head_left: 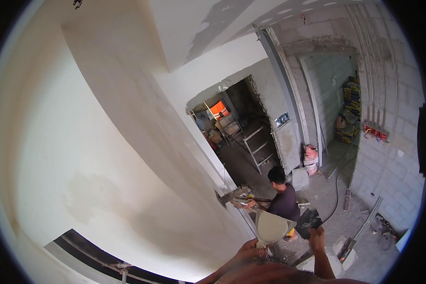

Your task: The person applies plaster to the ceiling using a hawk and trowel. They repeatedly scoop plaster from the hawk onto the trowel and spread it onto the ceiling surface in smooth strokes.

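Note:
My left hand (pixel 251 250) is closed round the handle end of a wide putty knife (pixel 272 228), whose flared blade is coated with cream-coloured putty. To the right of it, my right hand (pixel 318 237) grips a dark, squarish scraper blade (pixel 309 220) at its lower edge. The two tools are held up close together, slightly apart. On the left rises a large plastered wall (pixel 142 180) with darker, damp-looking patches. My hands are near its right end.
A co-worker (pixel 284 201) is low down beyond my tools, by the wall's end. A metal ladder (pixel 258 149) stands in the doorway. Pink-and-white sacks (pixel 311 158), a hose (pixel 337 199) and metal channels (pixel 367 218) lie on the right. Below the wall runs a dark opening (pixel 87 255).

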A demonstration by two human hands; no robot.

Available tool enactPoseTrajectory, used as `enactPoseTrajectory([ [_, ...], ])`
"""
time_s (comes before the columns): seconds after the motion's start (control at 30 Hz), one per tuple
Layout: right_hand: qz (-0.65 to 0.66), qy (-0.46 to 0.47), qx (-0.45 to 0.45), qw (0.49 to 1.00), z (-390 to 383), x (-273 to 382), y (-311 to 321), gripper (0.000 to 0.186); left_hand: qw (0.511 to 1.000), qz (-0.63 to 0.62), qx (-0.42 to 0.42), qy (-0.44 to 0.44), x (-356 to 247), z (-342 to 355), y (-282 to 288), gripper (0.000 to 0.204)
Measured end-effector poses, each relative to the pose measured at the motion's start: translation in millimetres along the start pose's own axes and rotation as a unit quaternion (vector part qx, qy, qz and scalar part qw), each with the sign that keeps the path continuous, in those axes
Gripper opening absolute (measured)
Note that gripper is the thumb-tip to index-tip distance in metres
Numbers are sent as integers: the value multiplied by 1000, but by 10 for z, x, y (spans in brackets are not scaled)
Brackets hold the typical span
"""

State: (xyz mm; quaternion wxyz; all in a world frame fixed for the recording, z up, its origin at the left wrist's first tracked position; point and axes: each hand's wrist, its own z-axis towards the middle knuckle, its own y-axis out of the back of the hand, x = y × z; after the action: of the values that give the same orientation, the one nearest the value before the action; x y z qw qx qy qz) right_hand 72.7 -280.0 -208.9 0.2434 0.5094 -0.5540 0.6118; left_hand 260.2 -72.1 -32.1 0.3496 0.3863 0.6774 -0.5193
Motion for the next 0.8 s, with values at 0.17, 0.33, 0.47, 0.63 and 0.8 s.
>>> enactPoseTrajectory([
  [0.17,-38,11,-10,999,18,26,56,27,1000,-16,10,-8,33,1,31,40],
  [0.33,-66,58,-24,996,112,-97,114,28,1000,-6,-11,5,10,11,14,42],
  [0.47,-53,59,-29,996,69,-44,85,27,998,-39,38,10,199,126,420,55],
  [0.63,-40,49,-31,998,64,-16,100,25,996,-64,56,-6,221,205,511,65],
  [0.8,3,61,4,998,-79,390,12,31,997,-62,44,-24,287,242,508,56],
])
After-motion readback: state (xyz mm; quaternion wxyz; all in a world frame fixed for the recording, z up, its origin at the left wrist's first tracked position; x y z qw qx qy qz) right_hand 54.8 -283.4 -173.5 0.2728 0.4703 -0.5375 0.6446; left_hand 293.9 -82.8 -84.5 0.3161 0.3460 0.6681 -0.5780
